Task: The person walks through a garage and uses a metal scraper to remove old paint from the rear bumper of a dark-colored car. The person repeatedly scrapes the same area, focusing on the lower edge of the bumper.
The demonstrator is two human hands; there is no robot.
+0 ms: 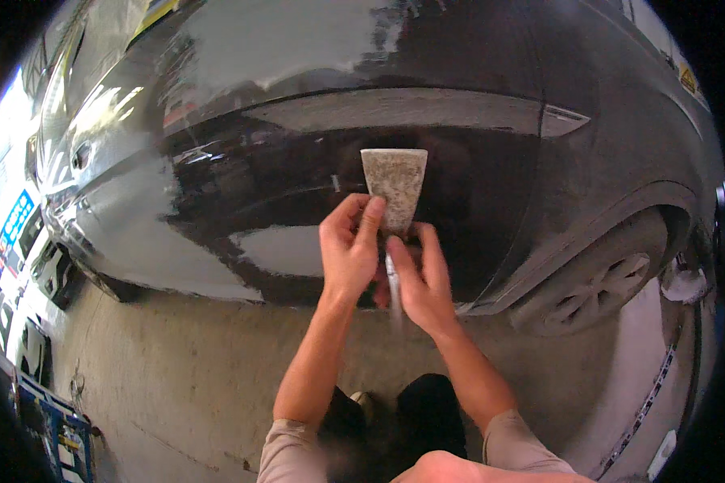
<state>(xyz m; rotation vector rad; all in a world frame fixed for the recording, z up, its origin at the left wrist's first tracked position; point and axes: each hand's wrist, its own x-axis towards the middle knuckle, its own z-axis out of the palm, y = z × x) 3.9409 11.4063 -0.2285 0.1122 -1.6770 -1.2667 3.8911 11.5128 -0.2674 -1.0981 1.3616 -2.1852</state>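
Note:
In front of a dark car door (467,193), both hands meet at a putty knife (396,181) with a wide, straight far edge and a blotchy, smeared blade. My left hand (348,256) pinches the lower left side of the blade, its thumb lying on the face. At the narrow end, my right hand (424,282) is closed with bent fingers. A slim, whitish, blurred strip (393,282) runs down beside its thumb; I cannot make out what it is. The fingers hide the knife's lower end.
Grey patches (286,249) mark the car's side, and a long grey band (403,110) crosses above the knife. A dusty wheel (592,294) stands at right. At lower left is a blue metal frame (56,423) on the concrete floor (193,362).

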